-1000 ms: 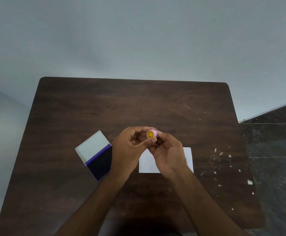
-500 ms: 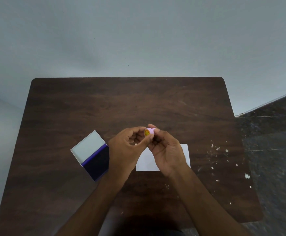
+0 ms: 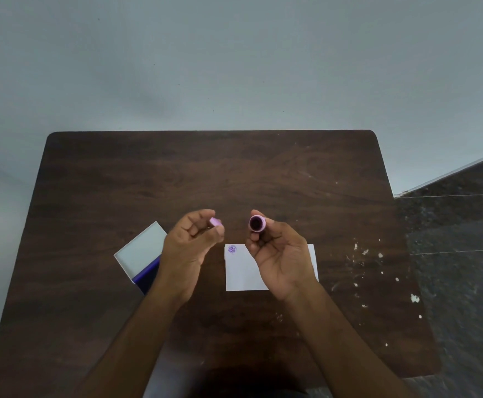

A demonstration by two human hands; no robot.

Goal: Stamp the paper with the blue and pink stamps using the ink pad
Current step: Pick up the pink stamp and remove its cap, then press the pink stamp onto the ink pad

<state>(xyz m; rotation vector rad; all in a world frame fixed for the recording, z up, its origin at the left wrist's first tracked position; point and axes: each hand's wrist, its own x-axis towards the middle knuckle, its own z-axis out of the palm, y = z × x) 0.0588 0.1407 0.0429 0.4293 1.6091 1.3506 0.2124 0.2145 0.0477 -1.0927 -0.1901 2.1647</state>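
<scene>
Pink stamp uncapped, ready for ink

Your right hand [image 3: 282, 255] grips the pink stamp [image 3: 257, 223], dark face turned toward you, probably so you can check it; your left hand [image 3: 190, 244] pinches its cap [image 3: 215, 222] clear to one side. Both hover above the tabletop [image 3: 206, 173]. The paper [image 3: 241, 271], partly under your right hand, carries one purple print [image 3: 232, 249]. The open ink pad [image 3: 145, 258] sits left, half hidden by your wrist. No blue stamp shows.

Pink stamp [image 3: 257, 223]: held above table, dark inked face toward camera. Pink cap [image 3: 215, 222]: off, apart to its left. Paper [image 3: 241, 271]: white, flat, one purple print in top-left corner. Ink pad [image 3: 144, 258]: open, lid up, left of paper.
</scene>
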